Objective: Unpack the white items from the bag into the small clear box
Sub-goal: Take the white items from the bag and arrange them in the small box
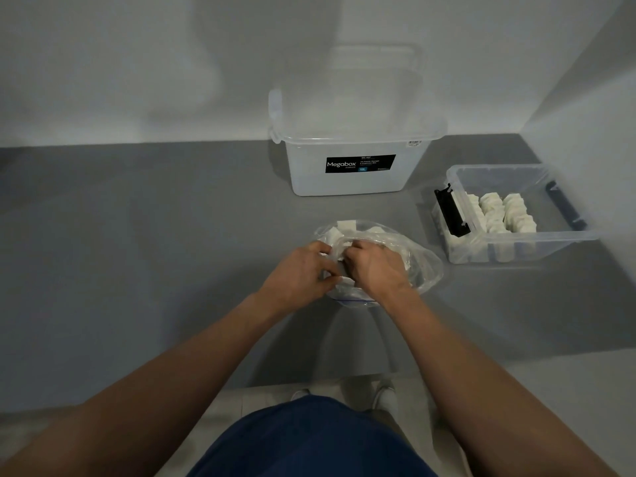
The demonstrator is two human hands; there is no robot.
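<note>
Fingers of the left hand (303, 273) pinch the clear plastic zip bag (425, 266) at its mouth, steadying it on the grey bench (172, 253). Fingers of the right hand (373, 266) curl inside among the white moulded pieces (345, 226) (grip hidden). The small clear plastic box (516, 243), part-filled, waits to the right of the fingers.

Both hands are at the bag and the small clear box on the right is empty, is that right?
No, the head view shows the small clear box on the right holding rows of white items. The left hand and right hand are at the bag.
</note>
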